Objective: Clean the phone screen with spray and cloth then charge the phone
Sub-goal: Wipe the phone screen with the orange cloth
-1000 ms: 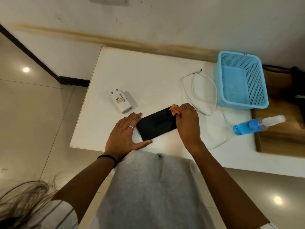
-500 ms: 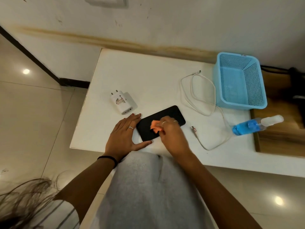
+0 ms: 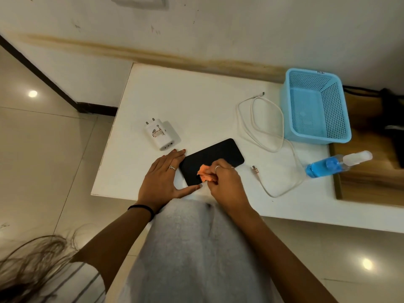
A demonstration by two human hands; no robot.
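Orange cloth (image 3: 205,176), crumpled into a small wad, is pinched in the curled fingers (image 3: 218,169) of the right hand (image 3: 225,182) and pressed onto the near end of the black phone (image 3: 211,159). The phone lies flat, screen up, near the front edge of the white bench (image 3: 196,101), set at a slant with its far end pointing right. The right forearm reaches in from the lower right, wrist bent down over the phone, a ring on one finger. The left hand (image 3: 162,178) lies flat on the bench just left of the phone, fingers straight and held together, released and grasping nothing; its fingertips reach the phone's left corner and its outstretched thumb runs along the near edge, bracing the phone. A ring and a dark wristband show on that hand and arm. A white charger plug (image 3: 160,134) lies just beyond the left hand. To the right a white cable (image 3: 260,125) loops across the bench, one connector lying near the phone's right side. Farther right stand a blue basket (image 3: 314,138) and a spray bottle (image 3: 334,164) of blue liquid lying on its side.
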